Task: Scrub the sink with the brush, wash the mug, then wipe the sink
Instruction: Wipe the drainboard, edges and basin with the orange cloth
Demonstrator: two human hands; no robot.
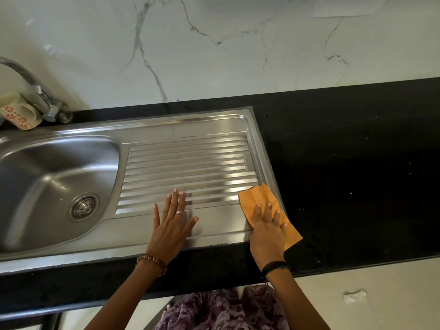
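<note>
White marble-look wall [214, 44] fills the top of the frame, and below it we see a black counter [345, 163] running across, with a steel sink [181, 125] set into it. Its bowl [47, 182] sits at the left edge, the drain [84, 207] low in it, and the ribbed draining board [188, 167] takes the middle. Our left hand [172, 222] lies flat on the board's lower edge, fingers straight and spread. Just right of it, our right hand [267, 228] presses an orange cloth [259, 198] onto the board's lower right corner, fingers straight on top. At the upper left, a flowered mug [16, 113] lies on its side beside the tap [45, 101].
</note>
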